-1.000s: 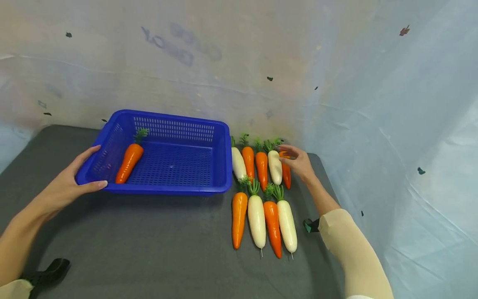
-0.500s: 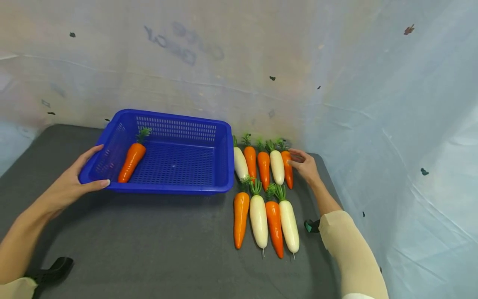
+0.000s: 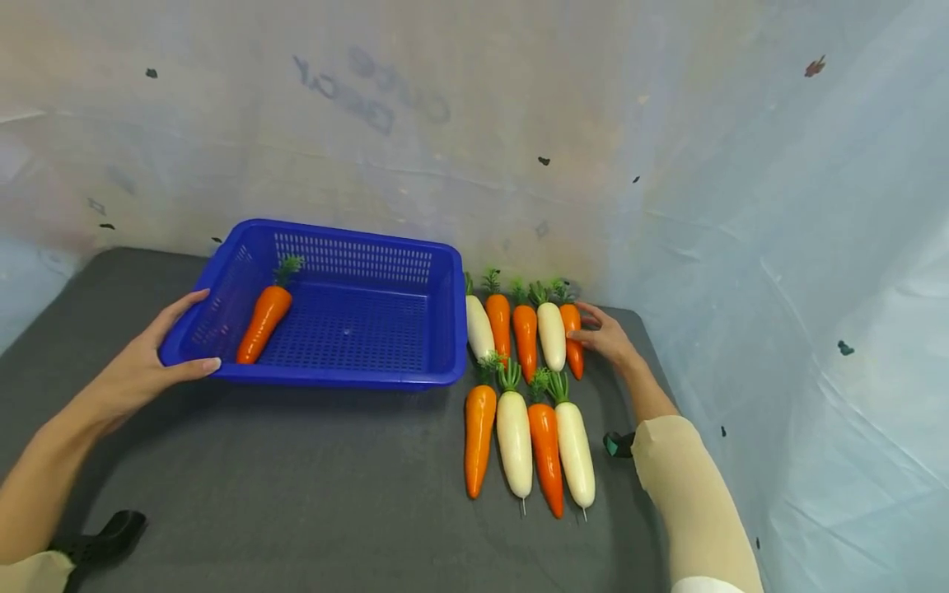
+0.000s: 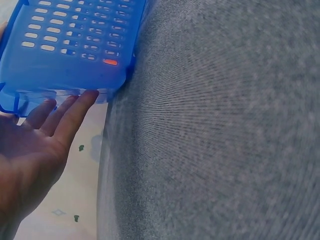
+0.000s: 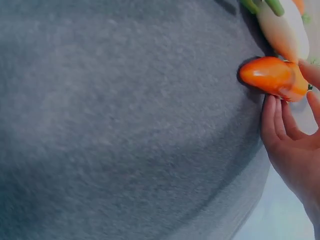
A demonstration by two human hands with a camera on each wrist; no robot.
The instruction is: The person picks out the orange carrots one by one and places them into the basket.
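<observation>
Tabletop [image 3: 334,478]: dark grey, fine-textured surface, rounded far corners. Pale sheeting [image 3: 504,107] hangs creased along the far edge, beige-grey in the middle and light blue toward the right of the head view, bearing faint slanted lettering [image 3: 348,95], too blurred to read. Scattered on it: a reddish-brown leaf-shaped mark [image 3: 815,67] high at right, a dark green spot [image 3: 846,347] lower down, and a faint diamond outline [image 3: 96,206] far left.
</observation>
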